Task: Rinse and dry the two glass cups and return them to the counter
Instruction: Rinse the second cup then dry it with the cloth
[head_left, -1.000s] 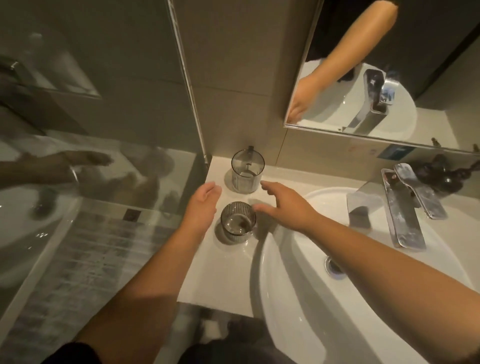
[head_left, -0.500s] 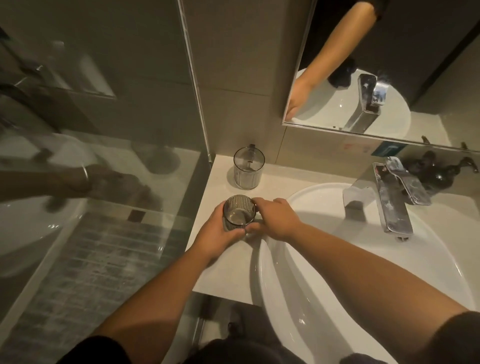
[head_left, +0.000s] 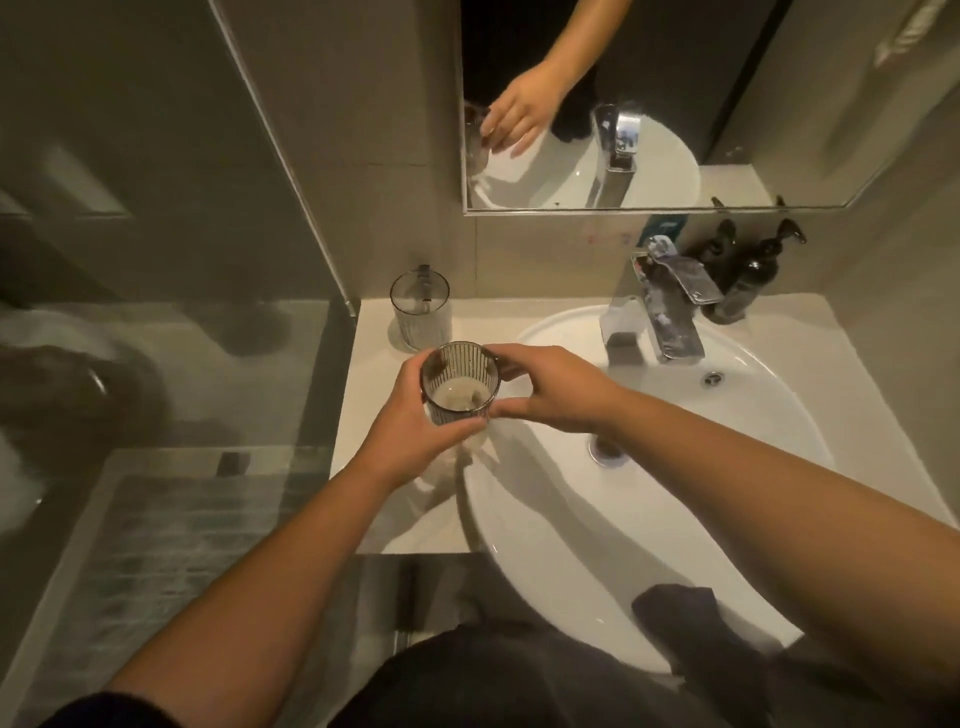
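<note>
Basin (head_left: 675, 519) open to the right. Faucet (head_left: 670, 312) overhangs its back; two pump bottles (head_left: 748, 275) behind. Second ribbed glass cup (head_left: 422, 312) in counter (head_left: 374, 395) corner; glass shower panel (head_left: 291, 208) walls off left.

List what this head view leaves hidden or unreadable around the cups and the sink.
- Held glass cup: its lower wall is covered by the left hand and right hand.
- Second glass cup on the counter: contents unclear through dim ribbed glass.
- Two dark pump bottles: partly behind the faucet, labels too dark.
- Basin: near rim hidden by the right forearm and dark clothing.
- Drying cloth: none identifiable.
</note>
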